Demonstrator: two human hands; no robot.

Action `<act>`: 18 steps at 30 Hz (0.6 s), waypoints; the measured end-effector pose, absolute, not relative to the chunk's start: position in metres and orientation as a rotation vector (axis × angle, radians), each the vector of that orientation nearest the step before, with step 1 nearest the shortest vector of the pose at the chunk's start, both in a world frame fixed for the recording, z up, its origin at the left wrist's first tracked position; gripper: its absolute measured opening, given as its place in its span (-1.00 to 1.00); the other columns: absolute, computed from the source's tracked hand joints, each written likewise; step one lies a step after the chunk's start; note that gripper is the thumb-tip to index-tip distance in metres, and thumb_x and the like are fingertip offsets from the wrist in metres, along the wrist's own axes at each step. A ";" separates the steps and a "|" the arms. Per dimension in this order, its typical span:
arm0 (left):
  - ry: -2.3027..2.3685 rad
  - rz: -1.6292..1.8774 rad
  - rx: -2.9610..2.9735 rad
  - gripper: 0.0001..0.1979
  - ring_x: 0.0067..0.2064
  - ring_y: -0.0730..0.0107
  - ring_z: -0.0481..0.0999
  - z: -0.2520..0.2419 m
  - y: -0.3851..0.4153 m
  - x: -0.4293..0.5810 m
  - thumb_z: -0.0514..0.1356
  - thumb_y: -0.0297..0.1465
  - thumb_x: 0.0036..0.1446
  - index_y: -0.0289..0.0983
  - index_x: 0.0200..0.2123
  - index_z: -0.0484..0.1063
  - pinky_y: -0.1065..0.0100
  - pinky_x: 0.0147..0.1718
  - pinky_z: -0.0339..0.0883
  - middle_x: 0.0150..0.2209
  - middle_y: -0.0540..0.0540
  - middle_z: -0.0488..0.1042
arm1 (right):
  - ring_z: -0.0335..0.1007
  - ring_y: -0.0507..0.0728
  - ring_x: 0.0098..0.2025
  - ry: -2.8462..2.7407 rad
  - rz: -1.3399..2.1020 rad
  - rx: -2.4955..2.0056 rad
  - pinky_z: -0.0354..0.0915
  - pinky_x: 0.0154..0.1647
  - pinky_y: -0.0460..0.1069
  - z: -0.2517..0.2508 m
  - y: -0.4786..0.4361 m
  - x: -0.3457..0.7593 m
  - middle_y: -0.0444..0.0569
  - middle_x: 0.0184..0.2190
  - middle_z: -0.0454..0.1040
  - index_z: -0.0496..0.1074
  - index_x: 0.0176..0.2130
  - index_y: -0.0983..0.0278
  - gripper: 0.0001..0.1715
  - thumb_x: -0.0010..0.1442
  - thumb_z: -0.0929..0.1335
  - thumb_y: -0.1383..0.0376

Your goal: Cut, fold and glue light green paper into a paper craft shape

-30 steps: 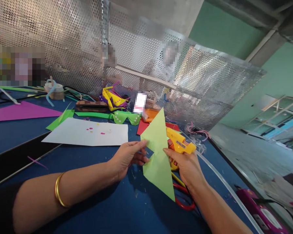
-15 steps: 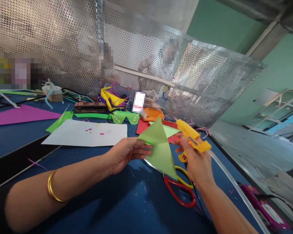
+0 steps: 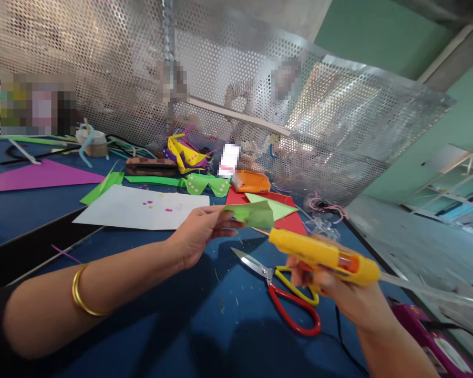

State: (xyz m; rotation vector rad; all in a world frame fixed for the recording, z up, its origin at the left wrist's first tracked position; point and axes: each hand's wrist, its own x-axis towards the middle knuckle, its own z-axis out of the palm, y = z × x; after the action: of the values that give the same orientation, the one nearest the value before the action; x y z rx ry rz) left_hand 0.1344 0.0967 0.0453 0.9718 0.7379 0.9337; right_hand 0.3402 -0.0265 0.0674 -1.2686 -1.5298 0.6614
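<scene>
My left hand (image 3: 205, 228) pinches a piece of green paper (image 3: 256, 212) by its left end, held above the table and seen at a shallow angle. In my right hand (image 3: 339, 294) is a yellow hot glue gun (image 3: 319, 254), fingers wrapped round its handle, with a clear glue stick (image 3: 425, 289) sticking out of the back. Its nozzle points left and lies close to the paper's lower right edge; I cannot tell whether they touch. Scissors (image 3: 265, 273) with one red and one yellow handle lie on the table below, between the hands.
A white sheet (image 3: 142, 207) with small paper bits lies left. Behind are green paper glasses (image 3: 207, 185), yellow glasses (image 3: 185, 155), a brown case (image 3: 152, 166), and an orange pouch (image 3: 252, 181). Red paper (image 3: 295, 223) lies beyond my hands. A perforated metal screen (image 3: 236, 73) borders the table.
The green paper has tipped from facing me to nearly flat. My right hand has turned the glue gun more level and brought its nozzle to the paper's edge, uncovering the scissor blades.
</scene>
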 end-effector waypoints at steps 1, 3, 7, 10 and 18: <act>0.741 0.942 0.996 -0.77 -0.19 0.25 0.60 0.045 0.096 0.135 0.33 -0.33 0.00 -0.34 -0.28 0.59 0.37 -0.27 0.43 -0.20 -0.23 0.62 | 0.38 0.07 -0.54 -1.514 0.658 -1.303 0.29 -0.58 -0.05 0.066 -0.026 0.335 -0.06 -0.49 0.48 0.48 -0.34 0.22 -0.53 0.09 0.38 -0.13; 0.749 0.952 1.035 -0.75 -0.18 0.24 0.59 0.045 0.094 0.135 0.34 -0.31 -0.01 -0.34 -0.27 0.60 0.36 -0.25 0.42 -0.24 -0.22 0.63 | 0.35 0.05 -0.54 -1.496 0.654 -1.370 0.30 -0.54 -0.07 0.063 -0.024 0.328 -0.10 -0.55 0.43 0.48 -0.34 0.24 -0.58 0.10 0.39 -0.06; 0.758 0.952 1.059 -0.75 -0.22 0.29 0.58 0.047 0.090 0.135 0.31 -0.37 -0.02 -0.33 -0.22 0.60 0.37 -0.24 0.41 -0.29 -0.18 0.63 | 0.31 0.02 -0.55 -1.555 0.539 -1.494 0.28 -0.55 -0.09 0.054 -0.019 0.326 -0.12 -0.54 0.41 0.46 -0.36 0.25 -0.65 0.13 0.38 0.01; 0.752 0.949 1.074 -0.73 -0.20 0.26 0.58 0.048 0.089 0.135 0.30 -0.38 -0.02 -0.32 -0.20 0.60 0.35 -0.22 0.42 -0.26 -0.17 0.63 | 0.26 0.01 -0.60 -1.566 0.532 -1.511 0.25 -0.61 -0.10 0.046 -0.016 0.329 -0.13 -0.56 0.40 0.45 -0.37 0.24 -0.64 0.11 0.39 0.00; 0.762 0.949 1.082 -0.72 -0.25 0.27 0.57 0.048 0.086 0.136 0.34 -0.33 -0.05 -0.27 -0.22 0.62 0.31 -0.20 0.43 -0.31 -0.15 0.63 | 0.28 0.08 -0.62 -1.479 0.443 -1.599 0.28 -0.63 -0.05 0.045 -0.015 0.327 -0.14 -0.70 0.31 0.46 -0.46 0.21 -0.53 0.00 0.39 -0.14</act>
State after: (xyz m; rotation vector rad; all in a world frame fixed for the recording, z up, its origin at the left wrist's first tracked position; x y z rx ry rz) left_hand 0.1362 0.0865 0.0475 1.0823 0.7622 0.9486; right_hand 0.3273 -0.0153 0.0450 -1.5988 -1.4787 0.4434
